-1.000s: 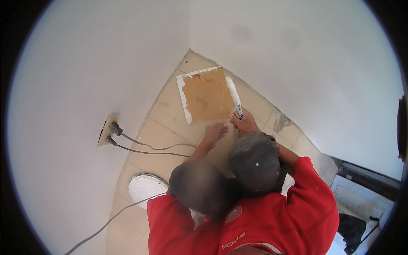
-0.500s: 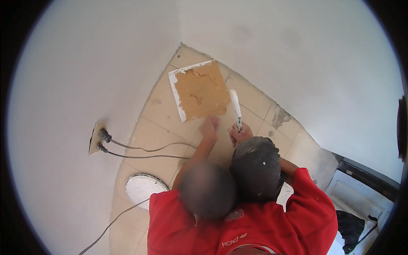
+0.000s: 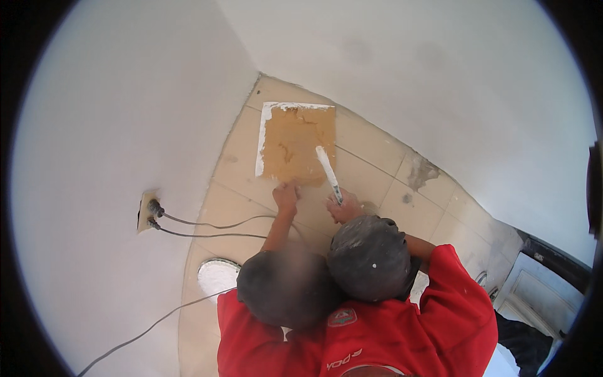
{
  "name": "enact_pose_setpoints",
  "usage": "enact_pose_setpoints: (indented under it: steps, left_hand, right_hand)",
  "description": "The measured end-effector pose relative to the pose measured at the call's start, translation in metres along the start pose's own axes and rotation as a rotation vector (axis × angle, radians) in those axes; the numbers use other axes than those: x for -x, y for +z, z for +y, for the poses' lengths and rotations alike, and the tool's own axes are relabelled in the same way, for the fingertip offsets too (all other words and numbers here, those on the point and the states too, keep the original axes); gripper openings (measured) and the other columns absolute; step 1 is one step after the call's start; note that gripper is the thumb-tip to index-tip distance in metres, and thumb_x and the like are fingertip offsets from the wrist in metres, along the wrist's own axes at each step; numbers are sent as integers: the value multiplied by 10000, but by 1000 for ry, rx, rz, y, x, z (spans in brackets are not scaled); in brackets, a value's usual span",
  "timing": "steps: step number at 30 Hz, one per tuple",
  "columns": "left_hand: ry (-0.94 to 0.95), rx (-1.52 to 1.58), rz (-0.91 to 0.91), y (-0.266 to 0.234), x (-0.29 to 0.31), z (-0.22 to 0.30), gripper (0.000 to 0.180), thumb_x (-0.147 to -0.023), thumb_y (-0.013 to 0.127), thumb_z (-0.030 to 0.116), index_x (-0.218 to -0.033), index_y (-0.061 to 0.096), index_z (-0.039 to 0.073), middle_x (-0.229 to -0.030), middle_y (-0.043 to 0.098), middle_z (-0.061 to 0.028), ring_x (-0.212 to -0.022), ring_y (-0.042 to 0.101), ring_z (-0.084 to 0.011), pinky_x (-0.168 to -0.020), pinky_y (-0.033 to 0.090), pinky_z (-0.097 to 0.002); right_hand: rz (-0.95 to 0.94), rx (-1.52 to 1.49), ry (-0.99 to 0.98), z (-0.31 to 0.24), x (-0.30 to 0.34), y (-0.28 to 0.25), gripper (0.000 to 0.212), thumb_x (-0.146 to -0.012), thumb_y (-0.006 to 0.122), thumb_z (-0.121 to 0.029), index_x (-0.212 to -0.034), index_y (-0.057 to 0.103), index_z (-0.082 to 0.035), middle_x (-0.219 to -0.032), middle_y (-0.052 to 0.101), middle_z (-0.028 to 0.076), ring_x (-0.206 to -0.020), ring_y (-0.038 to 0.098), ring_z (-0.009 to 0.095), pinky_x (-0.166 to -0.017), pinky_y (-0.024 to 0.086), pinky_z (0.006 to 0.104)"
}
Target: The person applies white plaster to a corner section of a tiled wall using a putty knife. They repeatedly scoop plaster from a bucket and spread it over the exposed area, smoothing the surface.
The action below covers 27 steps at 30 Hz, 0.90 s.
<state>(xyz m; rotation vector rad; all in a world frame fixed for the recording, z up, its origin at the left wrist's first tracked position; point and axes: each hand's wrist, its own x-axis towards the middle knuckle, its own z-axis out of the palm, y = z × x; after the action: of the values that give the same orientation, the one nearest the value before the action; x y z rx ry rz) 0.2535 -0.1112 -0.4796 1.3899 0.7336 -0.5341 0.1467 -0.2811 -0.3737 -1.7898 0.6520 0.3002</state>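
Observation:
My left hand [image 3: 286, 198] is closed at the near edge of a square tan board [image 3: 295, 141]. White paste coats the board's far and left borders, and smooth tan paste or bare surface with darker ridges fills its middle. My right hand [image 3: 345, 206], fingers wrapped round the handle, grips a narrow putty knife [image 3: 326, 164] whose blade is smeared white. The knife's tip overlaps the board's lower right part; whether it touches is unclear. How my left fingers sit under the board is hidden.
Beige floor tiles [image 3: 370, 179] run into a corner between pale walls [image 3: 157, 94]. A wall socket [image 3: 148, 212] at left holds two plugs with cords [image 3: 213, 224]. Beside my left knee [image 3: 286, 286] is a round container of white material [image 3: 218, 276]. Black cloth [image 3: 524, 339] lies at lower right.
The board has turned slightly clockwise. Both hands have shifted left, and the putty knife has tilted left so its tip now overlaps the board.

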Motion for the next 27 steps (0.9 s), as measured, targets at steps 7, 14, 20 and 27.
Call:
enact_pose_setpoints:
  steps: [7, 14, 20, 27]
  left_hand:
    - [174, -59, 46, 2, -46, 36, 245, -975, 650, 195, -798, 586, 37, -642, 579, -36, -474, 498, -114, -418, 354, -279]
    - [172, 159, 107, 7, -66, 49, 220, -1000, 610, 180, -847, 577, 25, -668, 595, -44, -507, 530, -119, -427, 394, -277]
    - [149, 275, 180, 5, -68, 51, 140, -994, 579, 116, -909, 569, 5, -764, 645, -101, -600, 620, -158, -458, 483, -296]
    - [197, 303, 129, 10, -76, 48, 154, -1001, 551, 91, -893, 558, -19, -769, 641, -113, -622, 638, -188, -546, 570, -330]
  right_hand:
    - [-42, 40, -18, 14, -5, 8, 256, -935, 702, -213, -812, 532, -65, -622, 578, 28, -501, 582, 123, -466, 488, 313]
    - [-77, 24, 22, 14, 1, 0, 260, -941, 703, -214, -823, 531, -58, -645, 584, 37, -504, 579, 125, -471, 495, 308]
    - [-122, -23, 73, 3, 5, -9, 247, -946, 696, -206, -837, 540, -49, -650, 584, 38, -512, 574, 125, -468, 496, 316]
    - [-122, 4, 43, 13, 5, -2, 241, -954, 688, -192, -834, 536, -49, -647, 577, 33, -514, 568, 121, -463, 493, 312]
